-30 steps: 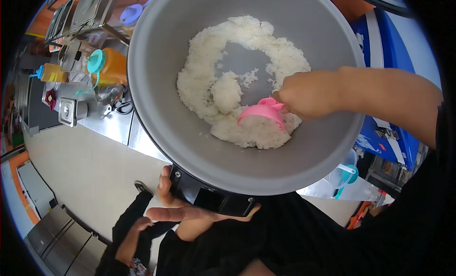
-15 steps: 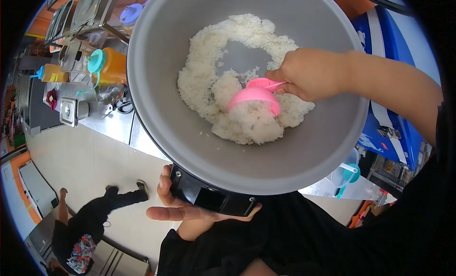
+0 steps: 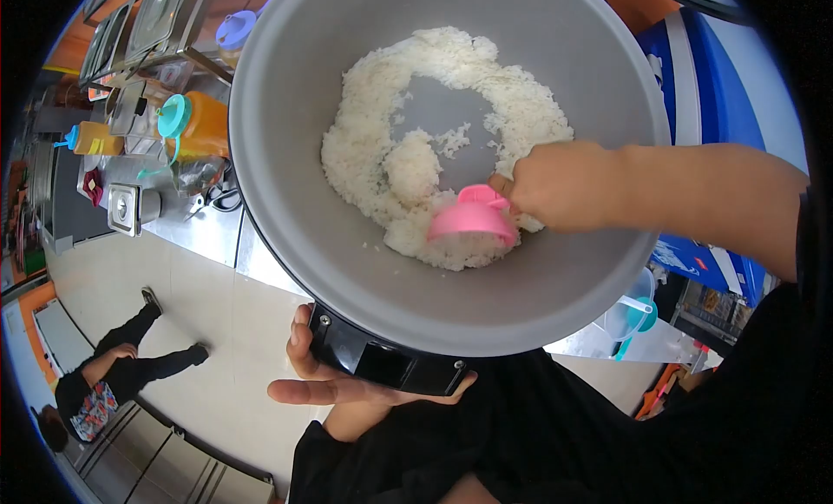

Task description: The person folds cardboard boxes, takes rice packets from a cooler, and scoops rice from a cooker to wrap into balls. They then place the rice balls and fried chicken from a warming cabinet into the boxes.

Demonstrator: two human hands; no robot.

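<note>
Gripping the pink scoop [image 3: 473, 224] with my right hand [image 3: 564, 188], left hand [image 3: 351, 392] spread against the black panel [image 3: 344, 342]; pot [image 3: 286, 165] centre partly bare, plenty of rice [image 3: 369, 148] left around it.

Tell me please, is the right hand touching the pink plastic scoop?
Touching: the head view shows the right hand gripping the pink scoop by its handle.

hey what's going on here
A person's right hand grips a pink scoop and has it down at the cooked rice in a big grey pot. The left hand is spread around the black panel on the pot's outside. The rice lies in a rough ring around a mostly bare patch of the pot's bottom, with a clump at its inner edge. Another person is farther off.
</note>
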